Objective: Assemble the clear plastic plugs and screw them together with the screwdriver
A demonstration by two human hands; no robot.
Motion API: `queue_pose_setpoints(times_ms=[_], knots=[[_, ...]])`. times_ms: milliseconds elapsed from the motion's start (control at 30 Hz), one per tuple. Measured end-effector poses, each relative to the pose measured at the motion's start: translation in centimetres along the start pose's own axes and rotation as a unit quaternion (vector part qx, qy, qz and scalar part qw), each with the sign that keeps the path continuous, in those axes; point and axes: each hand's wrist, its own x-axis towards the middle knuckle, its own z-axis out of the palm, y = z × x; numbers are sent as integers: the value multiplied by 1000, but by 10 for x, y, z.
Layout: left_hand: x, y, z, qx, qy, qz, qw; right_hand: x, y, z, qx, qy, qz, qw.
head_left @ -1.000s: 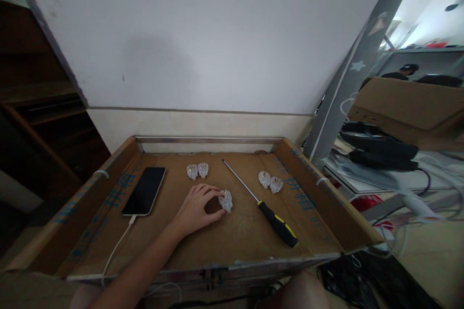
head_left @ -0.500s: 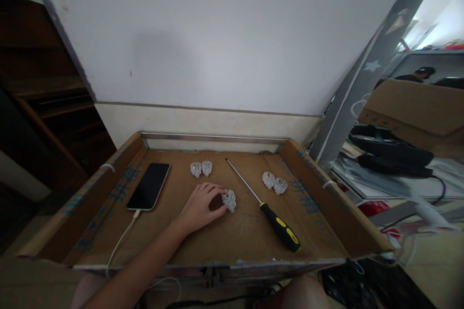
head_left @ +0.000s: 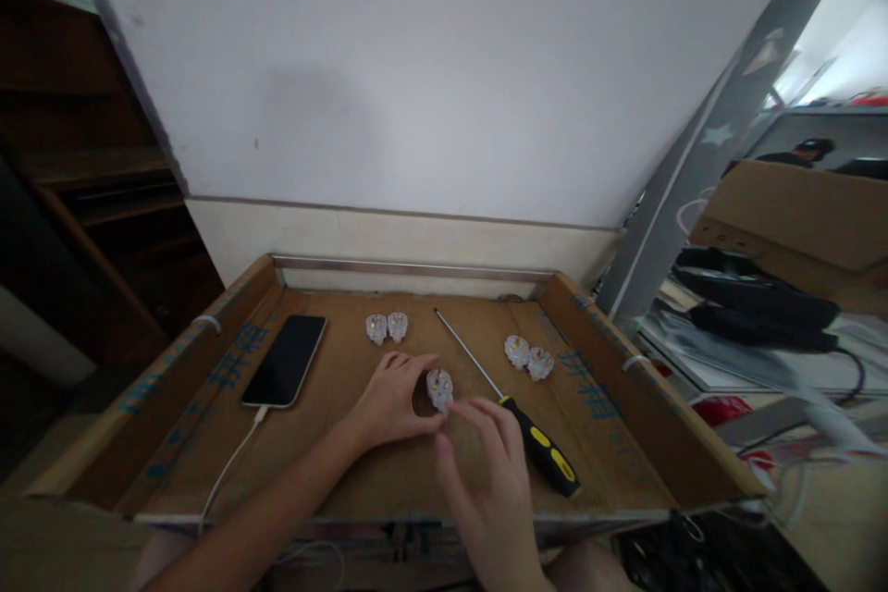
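My left hand (head_left: 390, 402) rests on the cardboard tray (head_left: 610, 384) with thumb and fingers pinched on a small clear plastic plug (head_left: 439, 388). My right hand (head_left: 491, 472) has come up from below, fingers spread and slightly curled, fingertips just short of the plug and close to the screwdriver (head_left: 513, 412), which has a black-and-yellow handle and a long thin shaft. It holds nothing. Two more clear plugs (head_left: 387, 326) lie at the back left of centre, and another pair (head_left: 528, 357) lies to the right of the shaft.
A black phone (head_left: 286, 359) with a white cable (head_left: 228, 462) lies on the tray's left side. The tray has raised cardboard walls. A white wall stands behind. Dark wooden shelves are at the left; cables, a cardboard box and a metal post are at the right.
My right hand has entered from the bottom edge and reached up toward the plug. My left hand has kept its pinch on the plug, tilting it more upright.
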Motion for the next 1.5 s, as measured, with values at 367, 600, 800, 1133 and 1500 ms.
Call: queue_pose_setpoints(times_ms=[367, 600, 800, 1133, 1500], knots=[[-2, -6, -2, 7, 3, -14, 1000, 49, 26, 54, -15, -143, 99, 985], [-5, -5, 0, 0, 14, -34, 999, 49, 30, 56, 14, -133, 126, 983], [-7, -5, -1, -10, 18, -39, 999, 53, 39, 52, 43, -167, 132, 976], [-8, -6, 0, -22, 30, -59, 998, 54, 34, 47, 55, -196, 121, 971], [-3, -7, 2, -49, 30, -81, 995, 58, 52, 57, 166, -153, 197, 954]])
